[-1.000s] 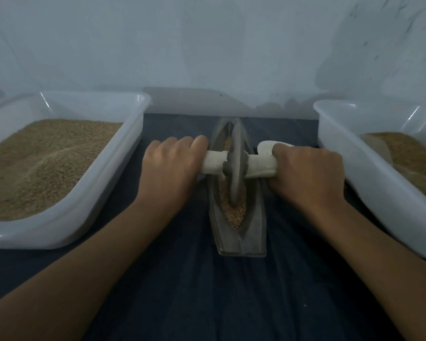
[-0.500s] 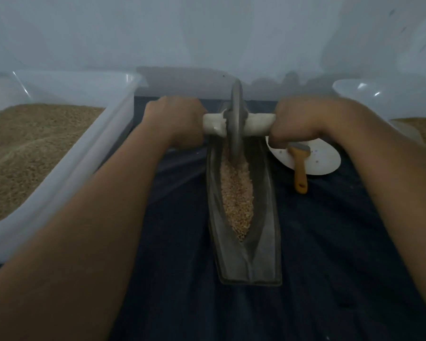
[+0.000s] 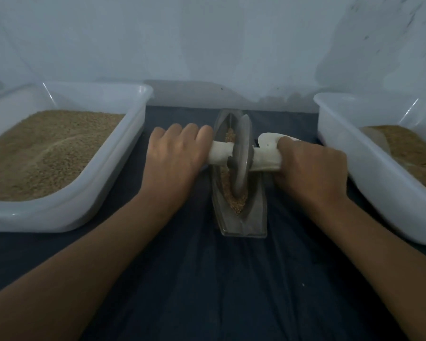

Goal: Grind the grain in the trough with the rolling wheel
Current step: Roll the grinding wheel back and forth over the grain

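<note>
So the trough (image 3: 241,217) is sat lengthwise in the middle of the counter (image 3: 207,279), which is covered in dark cloth. The wheel (image 3: 240,158) is stood upright in it, roughly mid-length, with its lower rim sunk into the grain (image 3: 237,204). A white axle (image 3: 266,157) is run through the hub, and it's held on both sides: the left hand (image 3: 174,156) is wrapped tight round the left end, the right hand (image 3: 310,173) is curled round the right end, knuckles up on both. Grain can be seen ahead of the wheel and behind it. A white tub (image 3: 123,148) of grain is parked at the left edge, and another tub (image 3: 369,153) at the right edge, also with grain in it.
</note>
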The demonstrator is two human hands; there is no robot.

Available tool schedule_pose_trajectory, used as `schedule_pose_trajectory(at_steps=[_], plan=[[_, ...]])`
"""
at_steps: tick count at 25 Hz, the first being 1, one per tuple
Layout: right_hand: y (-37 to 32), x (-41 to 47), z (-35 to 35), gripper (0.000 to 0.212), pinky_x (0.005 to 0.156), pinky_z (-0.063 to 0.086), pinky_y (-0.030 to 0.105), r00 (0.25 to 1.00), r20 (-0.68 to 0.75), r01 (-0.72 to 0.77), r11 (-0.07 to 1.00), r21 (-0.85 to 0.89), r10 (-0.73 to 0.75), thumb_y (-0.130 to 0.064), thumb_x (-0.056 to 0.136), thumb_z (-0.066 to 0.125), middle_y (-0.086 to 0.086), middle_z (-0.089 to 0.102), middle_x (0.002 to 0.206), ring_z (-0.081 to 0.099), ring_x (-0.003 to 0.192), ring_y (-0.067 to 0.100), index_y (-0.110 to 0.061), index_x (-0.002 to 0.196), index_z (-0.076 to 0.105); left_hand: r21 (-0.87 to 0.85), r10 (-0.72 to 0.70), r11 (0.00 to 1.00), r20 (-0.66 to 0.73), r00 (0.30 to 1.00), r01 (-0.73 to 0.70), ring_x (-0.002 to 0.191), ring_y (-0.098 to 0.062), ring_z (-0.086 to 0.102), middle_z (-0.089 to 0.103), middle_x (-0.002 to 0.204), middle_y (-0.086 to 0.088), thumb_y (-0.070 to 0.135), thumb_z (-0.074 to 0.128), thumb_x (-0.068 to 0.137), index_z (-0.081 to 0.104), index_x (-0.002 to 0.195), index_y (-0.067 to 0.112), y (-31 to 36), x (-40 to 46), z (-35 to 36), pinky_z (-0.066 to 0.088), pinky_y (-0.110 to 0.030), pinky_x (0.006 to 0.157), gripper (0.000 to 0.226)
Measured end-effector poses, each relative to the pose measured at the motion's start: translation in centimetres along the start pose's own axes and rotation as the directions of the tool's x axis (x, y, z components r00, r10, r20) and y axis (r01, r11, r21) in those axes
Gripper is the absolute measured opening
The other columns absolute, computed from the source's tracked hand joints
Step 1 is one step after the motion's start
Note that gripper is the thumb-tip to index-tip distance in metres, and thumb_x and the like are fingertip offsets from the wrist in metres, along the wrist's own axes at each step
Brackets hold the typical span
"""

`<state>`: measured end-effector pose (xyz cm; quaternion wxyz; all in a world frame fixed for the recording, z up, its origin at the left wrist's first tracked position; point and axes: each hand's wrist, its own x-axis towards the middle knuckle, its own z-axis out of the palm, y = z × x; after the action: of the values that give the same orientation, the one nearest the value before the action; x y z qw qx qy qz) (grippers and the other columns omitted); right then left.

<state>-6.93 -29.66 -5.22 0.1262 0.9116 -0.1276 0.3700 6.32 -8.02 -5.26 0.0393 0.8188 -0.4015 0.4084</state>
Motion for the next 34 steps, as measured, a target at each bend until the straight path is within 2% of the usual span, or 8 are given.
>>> schedule_pose_trajectory(at_steps=[6,13,17,21,24,27,31,34], plan=[[0.9,6.3,2.1,0.023,0.055,0.034,0.03,0.924,0.383,0.036,0.992,-0.121,0.013,-0.051,0.071,0.06,-0.002,0.048,0.064,0.053,0.059,0.023,-0.029,0.073,0.053,0.019,-0.164,0.986,0.187,0.969,0.164,0.069,-0.033,0.063,0.061,0.076,-0.006,0.024,0.066,0.092,0.046,0.085,0.024,-0.7,3.6,3.5,0.032,-0.036,0.059,0.021],[1.3,14.2,3.4,0.014,0.05,0.032,0.028,0.604,0.797,-0.072,0.997,0.039,0.012,-0.017,0.073,0.069,0.005,0.053,0.063,0.048,0.053,0.02,-0.011,0.067,0.058,-0.11,-0.199,0.95,0.504,0.84,0.291,0.097,-0.04,0.067,0.062,0.091,-0.005,0.04,0.071,0.085,0.07,0.099,0.028,-3.1,8.3,6.5,0.04,-0.041,0.075,0.018],[0.9,11.6,2.5,0.018,0.051,0.035,0.027,0.734,0.678,-0.059,0.998,0.013,0.034,-0.027,0.078,0.069,0.003,0.058,0.064,0.054,0.055,0.019,-0.015,0.068,0.061,-0.072,-0.214,0.965,0.343,0.914,0.253,0.09,-0.04,0.068,0.067,0.091,-0.009,0.027,0.068,0.09,0.066,0.098,0.024,-1.9,6.5,5.3,0.039,-0.039,0.068,0.009],[0.1,3.7,1.2,0.023,0.054,0.029,0.027,0.963,0.268,0.004,0.992,-0.123,0.029,-0.043,0.074,0.074,0.002,0.055,0.06,0.058,0.056,0.029,-0.028,0.072,0.058,-0.032,-0.097,0.994,0.119,0.988,0.101,0.068,-0.03,0.054,0.061,0.079,-0.009,0.018,0.07,0.083,0.04,0.087,0.021,-0.3,2.6,2.0,0.028,-0.038,0.063,0.03],[-0.4,0.9,-0.3,0.032,0.051,0.019,0.022,0.996,0.092,-0.01,0.998,-0.067,0.016,-0.021,0.069,0.079,-0.006,0.036,0.05,0.04,0.043,0.026,-0.023,0.069,0.046,-0.04,-0.039,0.998,0.062,0.997,0.041,0.071,-0.03,0.05,0.058,0.083,-0.01,0.02,0.073,0.08,0.045,0.093,0.018,-0.3,0.2,0.0,0.031,-0.04,0.064,0.031],[0.0,0.8,-0.1,0.026,0.051,0.015,0.021,0.999,0.008,0.049,0.994,-0.096,-0.049,-0.017,0.071,0.075,0.0,0.049,0.053,0.043,0.042,0.026,-0.022,0.07,0.049,-0.016,-0.051,0.998,0.072,0.996,0.053,0.071,-0.031,0.051,0.056,0.083,-0.009,0.017,0.074,0.083,0.045,0.095,0.017,-0.3,-1.3,-0.2,0.032,-0.041,0.063,0.032],[0.5,3.8,1.9,0.024,0.053,0.026,0.027,0.98,0.197,0.042,0.99,-0.136,-0.014,-0.046,0.072,0.067,-0.002,0.045,0.056,0.038,0.051,0.023,-0.028,0.07,0.052,-0.006,-0.107,0.994,0.135,0.985,0.109,0.06,-0.023,0.041,0.045,0.069,-0.003,0.021,0.079,0.08,0.039,0.084,0.022,-0.6,1.8,1.9,0.028,-0.035,0.056,0.04],[1.4,8.2,3.8,0.024,0.052,0.034,0.027,0.868,0.491,-0.06,0.997,-0.057,0.08,-0.049,0.067,0.062,-0.002,0.054,0.065,0.051,0.056,0.019,-0.025,0.072,0.057,0.044,-0.133,0.991,0.262,0.956,0.125,0.074,-0.033,0.064,0.061,0.08,-0.008,0.031,0.068,0.093,0.061,0.093,0.023,-1.6,6.6,4.8,0.035,-0.037,0.062,0.011]])
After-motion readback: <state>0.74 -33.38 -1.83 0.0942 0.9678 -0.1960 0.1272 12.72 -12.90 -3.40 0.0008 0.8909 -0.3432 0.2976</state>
